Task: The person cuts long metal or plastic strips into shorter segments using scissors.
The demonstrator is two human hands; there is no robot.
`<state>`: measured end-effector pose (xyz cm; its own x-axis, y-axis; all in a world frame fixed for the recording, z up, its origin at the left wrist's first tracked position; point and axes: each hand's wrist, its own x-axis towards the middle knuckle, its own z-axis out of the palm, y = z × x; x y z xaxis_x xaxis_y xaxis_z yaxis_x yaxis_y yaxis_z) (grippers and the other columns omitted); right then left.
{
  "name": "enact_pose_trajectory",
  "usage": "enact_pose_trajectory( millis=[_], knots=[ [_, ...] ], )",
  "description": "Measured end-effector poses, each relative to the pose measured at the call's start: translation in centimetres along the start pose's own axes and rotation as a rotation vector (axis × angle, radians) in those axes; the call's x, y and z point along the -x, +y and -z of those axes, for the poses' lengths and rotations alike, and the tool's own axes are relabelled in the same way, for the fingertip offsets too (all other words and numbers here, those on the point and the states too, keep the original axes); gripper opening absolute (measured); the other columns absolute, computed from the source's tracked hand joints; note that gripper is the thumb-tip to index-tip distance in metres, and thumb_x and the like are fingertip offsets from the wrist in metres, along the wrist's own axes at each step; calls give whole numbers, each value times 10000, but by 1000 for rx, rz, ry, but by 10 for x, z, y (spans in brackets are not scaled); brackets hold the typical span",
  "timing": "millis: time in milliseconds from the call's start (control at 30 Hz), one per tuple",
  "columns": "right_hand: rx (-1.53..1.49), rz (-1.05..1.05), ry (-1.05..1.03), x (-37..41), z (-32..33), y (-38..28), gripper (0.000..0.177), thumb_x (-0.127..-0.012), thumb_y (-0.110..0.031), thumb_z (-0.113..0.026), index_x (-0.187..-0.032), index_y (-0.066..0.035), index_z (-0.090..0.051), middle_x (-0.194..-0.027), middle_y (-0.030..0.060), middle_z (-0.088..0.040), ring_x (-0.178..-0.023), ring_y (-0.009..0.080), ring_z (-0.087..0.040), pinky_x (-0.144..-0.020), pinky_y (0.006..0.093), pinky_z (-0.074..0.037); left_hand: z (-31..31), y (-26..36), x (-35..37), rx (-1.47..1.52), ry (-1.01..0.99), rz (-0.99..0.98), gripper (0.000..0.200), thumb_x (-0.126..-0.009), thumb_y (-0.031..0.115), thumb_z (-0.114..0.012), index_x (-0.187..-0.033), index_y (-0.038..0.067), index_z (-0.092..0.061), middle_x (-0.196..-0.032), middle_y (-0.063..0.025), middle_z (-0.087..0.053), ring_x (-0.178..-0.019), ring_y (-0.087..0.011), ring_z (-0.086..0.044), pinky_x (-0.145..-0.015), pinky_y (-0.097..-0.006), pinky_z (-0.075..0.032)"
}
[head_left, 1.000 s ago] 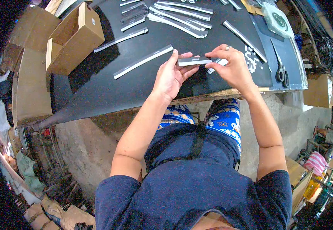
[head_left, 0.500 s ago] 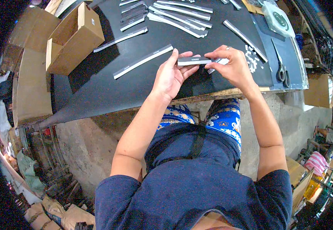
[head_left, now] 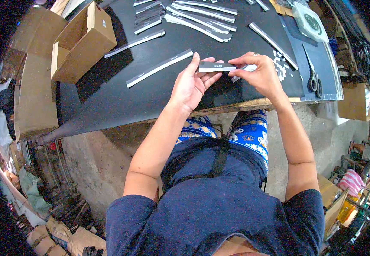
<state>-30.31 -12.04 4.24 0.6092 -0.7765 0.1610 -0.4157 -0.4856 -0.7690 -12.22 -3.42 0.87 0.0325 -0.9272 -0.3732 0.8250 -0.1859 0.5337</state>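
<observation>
The short strip (head_left: 217,66) is dark grey with white lettering — the long strip (head_left: 159,68) black with a pale silver edge. The table (head_left: 108,98) is black, the box (head_left: 82,40) brown, the scissors (head_left: 312,81) dark-handled, the shirt (head_left: 215,213) navy, the trousers (head_left: 249,134) blue — patterned in yellow and white.

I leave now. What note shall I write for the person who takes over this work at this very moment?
Left hand: holds the left end of the short dark strip, above the near edge of the black table.
Right hand: pinches the right end of the same strip.
On the table: long strips nearby, pile of strips farther back, scissors right, cardboard box left.
Done: one strip in hand.
Left: the other strips lie untouched.
</observation>
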Motion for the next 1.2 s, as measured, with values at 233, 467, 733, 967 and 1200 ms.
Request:
enact_pose_trajectory(
  millis=[233, 467, 733, 967, 1200],
  knots=[
    [-6, 17, 5, 1, -4, -2, 333, -642, -205, -805, -935, -69, -724, -869, 113, -667, -849, 252, -639, -761, 327, -489, -2, 0, 1, -3, 28, -8, 508, -965, 409, -449, -1140, -64, -510, -1106, -207, -613, -1045, -268, -611, -937, -348, -512],
    [230, 392, 166, 3, -22, -24, 301, -661, -102, -733, -955, -59, -686, -937, 115, -602, -913, 292, -569, -792, 373, -475, 4, -5, 0, -19, -9, 22, 429, -975, 397, -438, -1108, 5, -553, -1056, -134, -641, -935, -214, -643, -842, -331, -535],
    [143, 340, 177, 1, -49, -25, 239, -699, -132, -724, -900, -18, -664, -899, 123, -599, -889, 300, -577, -770, 376, -482, -4, -11, 7, -32, 48, -50, 445, -998, 394, -389, -1086, 5, -587, -979, -70, -627, -829, -147, -604, -761, -313, -515],
    [35, 296, 207, -1, -48, -23, 175, -704, -101, -724, -853, -26, -673, -865, 116, -618, -873, 294, -589, -769, 364, -479, -12, -9, 13, -18, 6, -70, 353, -976, 430, -430, -935, 109, -570, -864, -24, -606, -843, -145, -597, -813, -324, -482],
    [-42, 242, 211, 0, -46, -24, 95, -751, -73, -681, -836, -31, -683, -851, 119, -646, -837, 275, -614, -749, 355, -487, -11, -9, 12, -23, -14, -56, 474, -980, 453, -402, -1129, 40, -580, -1010, -51, -629, -932, -145, -594, -857, -317, -456]
  ],
)
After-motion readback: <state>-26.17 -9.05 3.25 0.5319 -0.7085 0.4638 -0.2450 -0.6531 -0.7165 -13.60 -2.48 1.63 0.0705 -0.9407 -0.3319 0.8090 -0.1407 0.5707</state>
